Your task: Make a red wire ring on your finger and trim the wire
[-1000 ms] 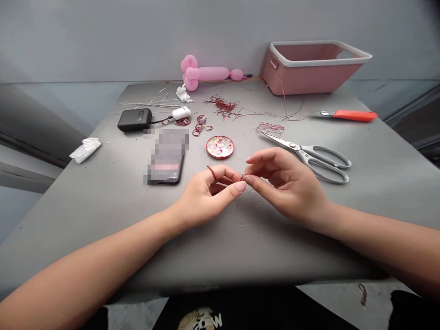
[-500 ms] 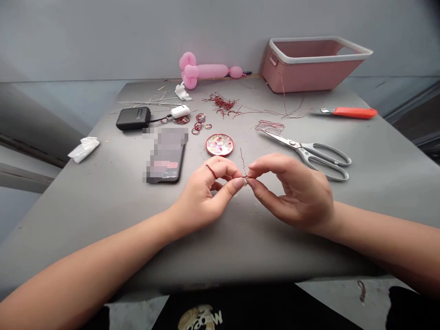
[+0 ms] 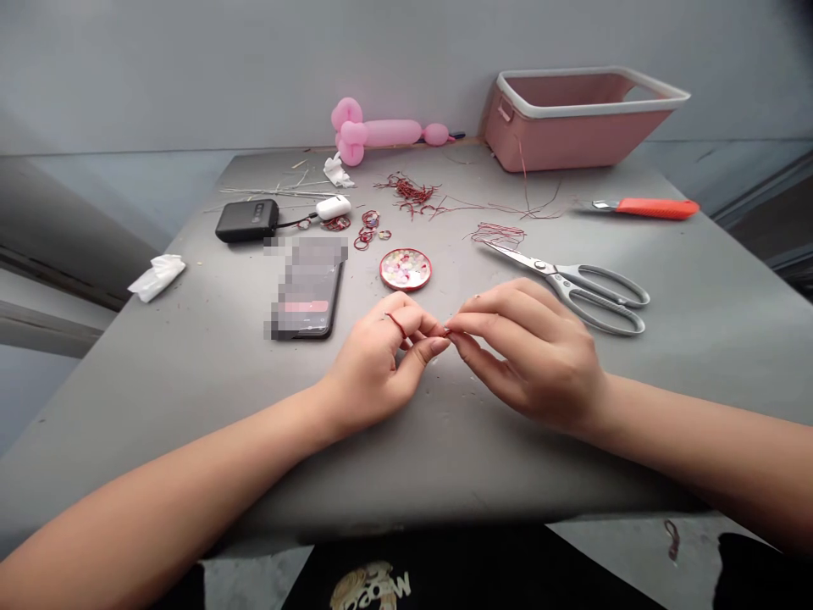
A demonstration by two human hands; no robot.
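Note:
My left hand and my right hand meet fingertip to fingertip over the grey table. Both pinch a thin red wire between thumb and forefinger. A loop of the red wire wraps round my left forefinger. Most of the wire between the fingers is hidden. Just beyond my hands lies a small round red dish with pale beads in it. Large grey-handled scissors lie to the right of the dish, close to my right hand.
A phone lies left of my hands, with a black power bank and white earbud case behind it. Red wire rings and wire scraps litter the back. A pink tub, pink balloon, orange knife and tissue also show.
The free wire end that stood up between my hands half a second ago is now folded down out of sight. My right fingers have turned and flattened over the pinch.

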